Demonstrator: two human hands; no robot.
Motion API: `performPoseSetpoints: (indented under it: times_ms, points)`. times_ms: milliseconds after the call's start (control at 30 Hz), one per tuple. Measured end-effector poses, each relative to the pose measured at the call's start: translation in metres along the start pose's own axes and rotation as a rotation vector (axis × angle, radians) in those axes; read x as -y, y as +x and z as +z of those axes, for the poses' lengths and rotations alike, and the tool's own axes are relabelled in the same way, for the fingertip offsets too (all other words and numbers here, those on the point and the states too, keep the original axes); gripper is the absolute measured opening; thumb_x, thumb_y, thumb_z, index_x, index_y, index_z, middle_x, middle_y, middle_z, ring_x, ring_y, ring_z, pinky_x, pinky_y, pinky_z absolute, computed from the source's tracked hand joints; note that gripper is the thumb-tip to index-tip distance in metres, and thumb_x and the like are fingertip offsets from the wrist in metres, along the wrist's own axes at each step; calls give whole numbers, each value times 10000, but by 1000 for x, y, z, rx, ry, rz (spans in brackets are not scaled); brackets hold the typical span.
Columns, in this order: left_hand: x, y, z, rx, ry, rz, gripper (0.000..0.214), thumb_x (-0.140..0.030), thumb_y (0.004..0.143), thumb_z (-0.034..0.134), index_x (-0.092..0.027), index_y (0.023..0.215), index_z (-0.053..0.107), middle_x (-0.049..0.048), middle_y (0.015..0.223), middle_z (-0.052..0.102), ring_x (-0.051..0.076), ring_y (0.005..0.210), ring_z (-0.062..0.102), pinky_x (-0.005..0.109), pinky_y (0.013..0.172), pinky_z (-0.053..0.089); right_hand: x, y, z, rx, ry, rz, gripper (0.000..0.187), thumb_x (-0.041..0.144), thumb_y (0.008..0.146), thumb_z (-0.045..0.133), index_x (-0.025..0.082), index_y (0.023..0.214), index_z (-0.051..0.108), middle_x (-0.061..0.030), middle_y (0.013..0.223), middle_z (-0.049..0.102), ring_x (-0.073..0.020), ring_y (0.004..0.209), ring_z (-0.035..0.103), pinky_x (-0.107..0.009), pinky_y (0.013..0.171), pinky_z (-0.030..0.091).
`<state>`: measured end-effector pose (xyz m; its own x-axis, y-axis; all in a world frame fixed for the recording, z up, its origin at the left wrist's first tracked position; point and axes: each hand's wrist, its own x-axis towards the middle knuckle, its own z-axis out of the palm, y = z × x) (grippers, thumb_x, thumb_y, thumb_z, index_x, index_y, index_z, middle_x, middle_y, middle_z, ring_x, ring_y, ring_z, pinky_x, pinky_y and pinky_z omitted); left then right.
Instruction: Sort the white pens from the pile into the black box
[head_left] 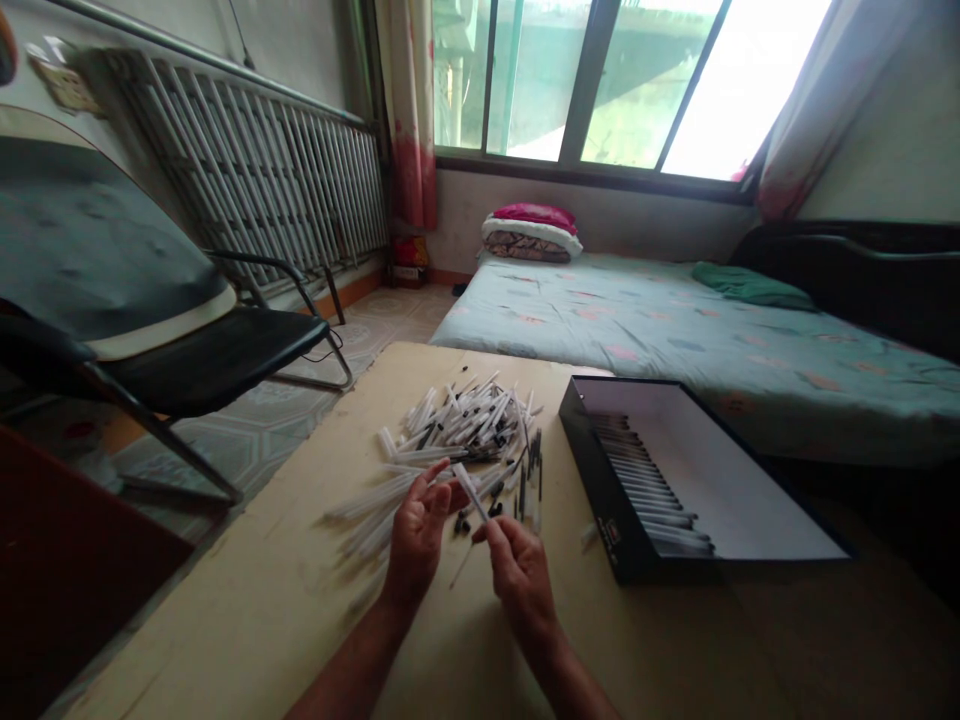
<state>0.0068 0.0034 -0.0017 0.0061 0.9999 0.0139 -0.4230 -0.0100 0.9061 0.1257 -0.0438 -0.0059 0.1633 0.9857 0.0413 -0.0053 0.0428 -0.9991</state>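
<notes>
My right hand [521,570] pinches a whitish pen [472,490] that slants up and to the left. A thin stick [460,567], perhaps a refill, juts down from the same hand. My left hand [418,535] is beside the pen's upper end, fingers apart; whether they touch it I cannot tell. Beyond both hands lies a loose pile of white pen tubes and dark parts [472,420]. Longer clear tubes [364,500] fan out left of my left hand. Small black pieces [462,523] and thin dark refills [534,465] lie near the pen.
On the right of the pale table [300,540], a black box [600,480] with a white inside holds a row of pens [652,490]. A bed [585,310] stands behind the table. To the left are a black chair [210,360] and a metal bed frame [277,160].
</notes>
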Motion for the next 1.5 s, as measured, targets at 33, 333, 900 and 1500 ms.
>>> performPoseSetpoints:
  times_ms: [33, 333, 900, 1500]
  points:
    - [-1, -1, -1, -32, 67, 56, 485, -403, 761, 646, -160, 1158, 510, 89, 871, 716, 216, 753, 688, 346, 750, 525, 7, 0, -4, -43, -54, -46, 392, 495, 858, 454, 152, 748, 609, 73, 465, 372, -65, 399, 324, -178, 371, 234]
    - [-3, -3, -7, -217, 185, 212, 406, -414, 749, 648, -181, 1067, 554, 34, 714, 691, 155, 532, 619, 258, 549, 502, 90, 27, -142, -338, -775, -370, 282, 387, 831, 482, 180, 947, 635, -104, 958, 602, -217, 871, 580, -317, 750, 445]
    - [1, 1, -11, -232, 321, 238, 344, -414, 816, 566, -193, 1075, 517, 17, 696, 675, 134, 505, 594, 244, 521, 498, 71, 60, -253, 336, -1177, 167, 220, 46, 559, 559, 188, 620, 716, -16, 665, 683, -141, 615, 598, -197, 554, 391]
    - [-1, 2, -12, -262, 336, 262, 287, -383, 846, 511, -183, 1052, 508, -8, 665, 638, 119, 479, 570, 244, 484, 491, 111, 41, -195, -11, -1112, -197, 261, 379, 835, 477, 189, 820, 656, -20, 702, 652, -151, 635, 579, -232, 593, 401]
